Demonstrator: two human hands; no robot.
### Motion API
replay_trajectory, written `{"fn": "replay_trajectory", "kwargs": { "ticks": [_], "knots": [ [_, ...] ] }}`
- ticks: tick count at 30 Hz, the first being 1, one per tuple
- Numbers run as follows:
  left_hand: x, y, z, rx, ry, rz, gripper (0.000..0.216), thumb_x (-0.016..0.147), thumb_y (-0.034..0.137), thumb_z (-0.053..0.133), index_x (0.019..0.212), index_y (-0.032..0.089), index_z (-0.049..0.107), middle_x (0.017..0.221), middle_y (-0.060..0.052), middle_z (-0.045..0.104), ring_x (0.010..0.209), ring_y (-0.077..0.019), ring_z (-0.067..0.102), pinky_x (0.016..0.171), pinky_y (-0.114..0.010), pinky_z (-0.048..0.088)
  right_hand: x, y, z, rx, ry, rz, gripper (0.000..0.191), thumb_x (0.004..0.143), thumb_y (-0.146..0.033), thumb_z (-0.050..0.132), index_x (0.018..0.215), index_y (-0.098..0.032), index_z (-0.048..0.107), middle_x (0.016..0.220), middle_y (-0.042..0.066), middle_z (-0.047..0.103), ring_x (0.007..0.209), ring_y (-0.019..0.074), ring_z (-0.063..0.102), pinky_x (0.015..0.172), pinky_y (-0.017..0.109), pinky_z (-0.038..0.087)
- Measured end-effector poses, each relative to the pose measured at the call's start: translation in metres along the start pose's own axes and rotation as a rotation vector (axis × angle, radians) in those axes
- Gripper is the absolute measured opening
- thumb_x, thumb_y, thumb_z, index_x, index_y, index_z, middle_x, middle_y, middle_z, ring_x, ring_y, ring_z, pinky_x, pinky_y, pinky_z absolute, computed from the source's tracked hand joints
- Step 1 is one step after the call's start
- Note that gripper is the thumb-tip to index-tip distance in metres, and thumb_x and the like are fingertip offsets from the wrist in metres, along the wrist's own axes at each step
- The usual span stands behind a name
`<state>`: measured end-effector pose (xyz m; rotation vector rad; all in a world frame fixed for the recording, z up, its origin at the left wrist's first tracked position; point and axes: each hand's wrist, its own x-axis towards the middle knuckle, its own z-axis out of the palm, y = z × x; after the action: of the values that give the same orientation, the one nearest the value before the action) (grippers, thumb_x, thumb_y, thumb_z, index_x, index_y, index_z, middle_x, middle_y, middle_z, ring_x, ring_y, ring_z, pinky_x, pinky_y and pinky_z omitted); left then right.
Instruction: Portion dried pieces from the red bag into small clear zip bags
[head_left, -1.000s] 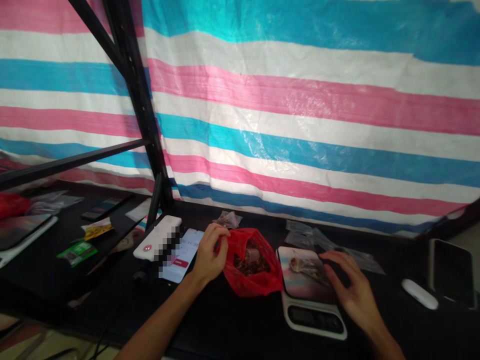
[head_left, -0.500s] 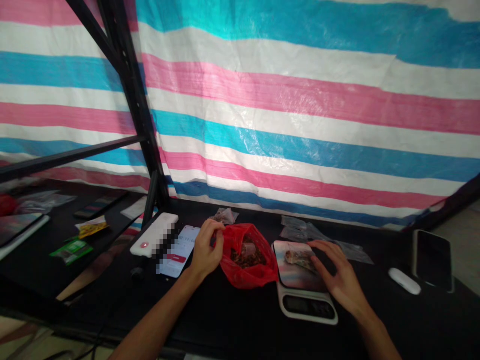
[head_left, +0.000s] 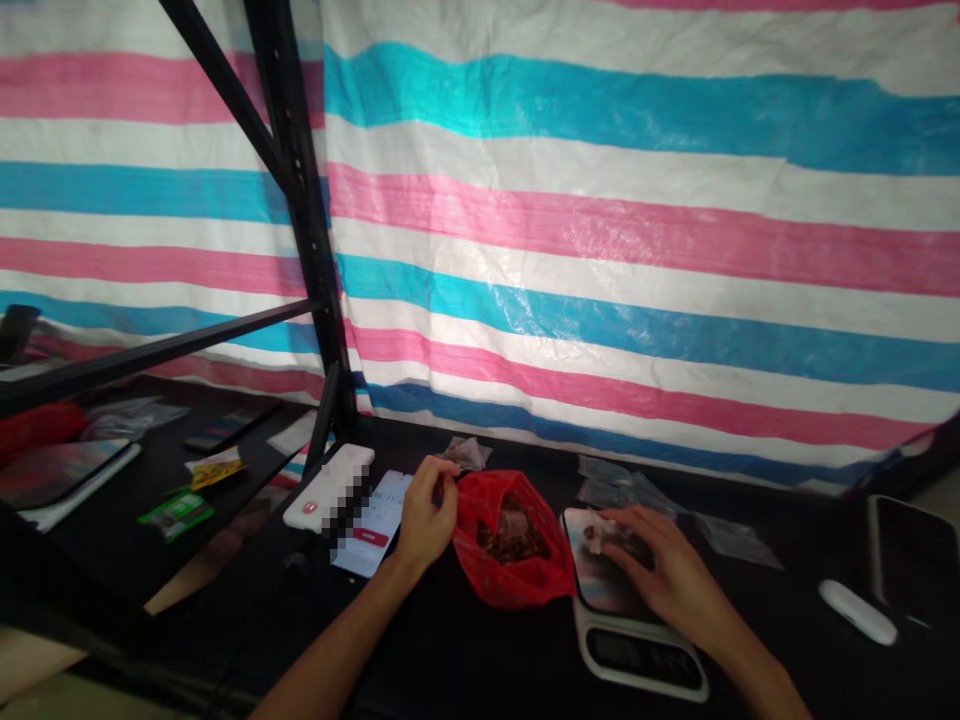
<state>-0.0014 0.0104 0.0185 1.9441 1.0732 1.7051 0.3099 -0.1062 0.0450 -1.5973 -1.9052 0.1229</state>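
Observation:
A red plastic bag (head_left: 517,585) stands open on the black table, with brown dried bits and a small clear cup (head_left: 514,524) inside. At its left rim is my left hand (head_left: 429,515), fingers closed in a pinch on the bag's edge. Just right of the bag lies a kitchen scale (head_left: 637,660) with a glossy plate. Over that plate reaches my right hand (head_left: 660,565), thumb and fingers closed around a small clear bag (head_left: 594,533) with brownish contents, mostly hidden by the fingers. The scale's display looks dark.
Left of my left hand lie a lit phone (head_left: 379,520) and a white device (head_left: 330,485). A small filled bag (head_left: 469,453) and flat clear bags (head_left: 622,485) lie behind. A white case (head_left: 857,611) and dark phone (head_left: 915,550) are at right. A black frame post (head_left: 307,220) rises left.
My right fingers have closed around the small clear bag on the scale, covering more of it. My left hand stays at the red bag's rim. The whole view has shifted slightly.

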Motion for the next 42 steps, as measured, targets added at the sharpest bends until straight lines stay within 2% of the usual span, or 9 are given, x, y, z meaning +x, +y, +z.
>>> {"fn": "replay_trajectory", "kwargs": {
  "ticks": [5, 10, 17, 26, 28, 30, 35, 39, 42],
  "knots": [
    [0.001, -0.003, 0.000, 0.010, 0.017, -0.024, 0.017, 0.089, 0.013, 0.046, 0.084, 0.022, 0.059, 0.080, 0.000, 0.060, 0.071, -0.0160, 0.058, 0.065, -0.027, 0.045, 0.019, -0.045, 0.007, 0.166, -0.097, -0.070, 0.027, 0.098, -0.035, 0.056, 0.123, -0.029, 0.065, 0.114, 0.006, 0.070, 0.105, 0.0231, 0.067, 0.093, 0.037, 0.052],
    [0.002, -0.010, -0.002, 0.022, 0.026, -0.055, 0.017, 0.085, 0.010, 0.047, 0.082, 0.021, 0.059, 0.077, 0.001, 0.058, 0.068, -0.0153, 0.056, 0.062, -0.026, 0.043, 0.034, -0.069, 0.027, 0.124, -0.225, -0.101, 0.025, 0.094, -0.027, 0.059, 0.118, -0.026, 0.068, 0.115, 0.005, 0.074, 0.102, 0.0249, 0.067, 0.094, 0.041, 0.051],
    [0.003, -0.015, 0.000, 0.030, 0.039, -0.084, 0.018, 0.084, 0.008, 0.046, 0.080, 0.021, 0.058, 0.077, 0.001, 0.060, 0.069, -0.0150, 0.057, 0.062, -0.025, 0.043, 0.028, -0.047, 0.040, 0.127, -0.161, -0.047, 0.032, 0.095, -0.033, 0.058, 0.125, -0.028, 0.068, 0.122, 0.006, 0.073, 0.108, 0.0271, 0.067, 0.099, 0.044, 0.049],
    [0.000, -0.013, 0.002, 0.013, -0.024, -0.066, 0.017, 0.088, 0.011, 0.046, 0.082, 0.021, 0.059, 0.079, 0.000, 0.060, 0.071, -0.0153, 0.057, 0.063, -0.025, 0.043, 0.012, 0.000, -0.012, 0.200, -0.171, 0.085, 0.032, 0.091, -0.048, 0.062, 0.116, -0.029, 0.071, 0.122, 0.010, 0.069, 0.116, 0.0303, 0.063, 0.103, 0.049, 0.049],
    [0.000, -0.012, 0.002, 0.014, -0.026, -0.065, 0.017, 0.088, 0.011, 0.047, 0.082, 0.020, 0.060, 0.079, 0.000, 0.060, 0.070, -0.0152, 0.057, 0.064, -0.026, 0.043, 0.011, 0.008, -0.018, 0.167, -0.123, 0.061, 0.035, 0.091, -0.049, 0.063, 0.119, -0.031, 0.071, 0.129, 0.009, 0.065, 0.124, 0.0311, 0.057, 0.109, 0.052, 0.044],
    [0.000, -0.011, 0.002, 0.012, -0.027, -0.062, 0.017, 0.088, 0.011, 0.047, 0.082, 0.020, 0.060, 0.079, 0.000, 0.060, 0.071, -0.0154, 0.057, 0.064, -0.026, 0.044, 0.012, 0.016, -0.020, 0.116, 0.015, 0.050, 0.034, 0.092, -0.049, 0.061, 0.120, -0.032, 0.070, 0.130, 0.009, 0.064, 0.127, 0.0309, 0.054, 0.111, 0.054, 0.041],
    [-0.001, -0.007, 0.000, 0.007, -0.062, 0.001, 0.017, 0.091, 0.013, 0.048, 0.081, 0.021, 0.059, 0.078, 0.001, 0.059, 0.071, -0.0151, 0.056, 0.065, -0.026, 0.043, 0.016, 0.034, -0.023, -0.056, 0.376, -0.006, 0.026, 0.095, -0.044, 0.055, 0.106, -0.031, 0.074, 0.107, 0.008, 0.070, 0.109, 0.0292, 0.058, 0.099, 0.051, 0.047],
    [-0.002, -0.002, -0.001, 0.011, -0.101, 0.081, 0.019, 0.094, 0.013, 0.047, 0.080, 0.021, 0.057, 0.076, 0.002, 0.056, 0.068, -0.0142, 0.053, 0.062, -0.026, 0.041, 0.015, 0.034, -0.027, -0.044, 0.419, -0.036, 0.020, 0.095, -0.039, 0.057, 0.102, -0.031, 0.073, 0.103, 0.007, 0.070, 0.104, 0.0272, 0.059, 0.095, 0.047, 0.049],
    [-0.002, -0.001, 0.000, 0.016, -0.134, 0.095, 0.020, 0.095, 0.012, 0.046, 0.080, 0.021, 0.056, 0.076, 0.002, 0.056, 0.068, -0.0143, 0.054, 0.062, -0.026, 0.041, 0.013, 0.031, -0.027, 0.011, 0.338, -0.032, 0.019, 0.094, -0.037, 0.058, 0.102, -0.031, 0.073, 0.104, 0.007, 0.069, 0.106, 0.0273, 0.058, 0.095, 0.046, 0.049]
  ]
}}
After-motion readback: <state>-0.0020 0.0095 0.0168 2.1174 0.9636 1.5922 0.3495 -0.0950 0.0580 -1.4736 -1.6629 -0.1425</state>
